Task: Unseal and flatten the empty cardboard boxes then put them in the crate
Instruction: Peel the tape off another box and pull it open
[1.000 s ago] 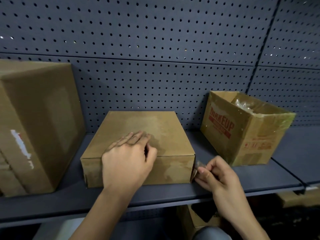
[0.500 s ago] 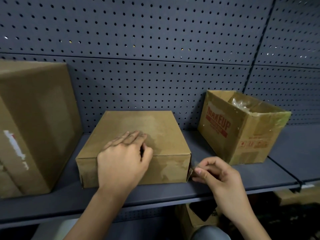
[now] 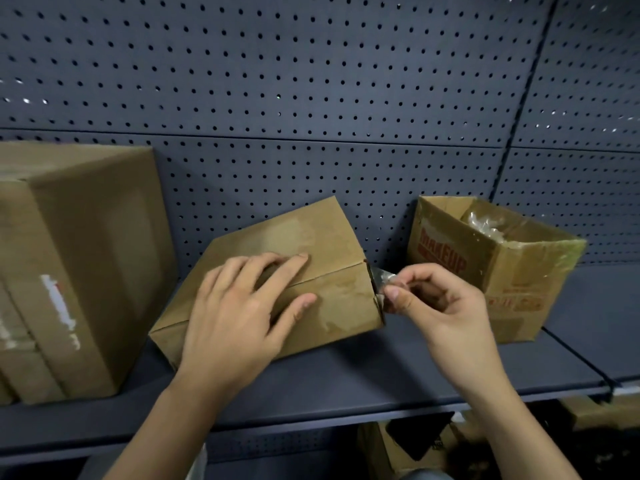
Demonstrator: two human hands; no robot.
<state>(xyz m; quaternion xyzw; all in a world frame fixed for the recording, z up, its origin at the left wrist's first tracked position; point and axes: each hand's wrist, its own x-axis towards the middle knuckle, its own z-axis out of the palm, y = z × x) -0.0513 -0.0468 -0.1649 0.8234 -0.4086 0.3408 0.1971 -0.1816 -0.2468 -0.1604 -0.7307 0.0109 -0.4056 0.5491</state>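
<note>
- Large box [image 3: 79, 265]: far left on the shelf [image 3: 346, 386], closed and upright, with a torn white label on its near side. It stands near the middle box but does not touch it.
- Left hand [image 3: 239, 310]: fingers straight and spread. The palm and four fingers lie flat on the top face of the middle box, and the thumb is laid over the edge onto its near side. It presses and grips nothing.
- Middle box [image 3: 287, 244]: low, flat carton at the centre of the shelf, broad face up, flaps closed.
  - The long axis runs left to right but is skewed. The right end is turned toward the far pegboard wall [image 3: 311, 81] and the left near corner points toward the shelf's front edge.
  - Whether the right end is lifted off the shelf cannot be told.
- Tape strip [image 3: 381, 280]: clear, crumpled, partly peeled. It comes off the upper near corner at the right end of the middle box.
- Right hand [image 3: 440, 306]: just beside that corner, fingers curled, thumb and forefinger pinching the free end of the tape strip.
- Open box [image 3: 498, 271]: right of the hands and apart from the middle box. The top is open, clear plastic shows inside, and red "MAKEUP" lettering is on its left side.
- Lower cartons [image 3: 398, 448]: dim, below the shelf on the near right. No detail is legible.
</note>
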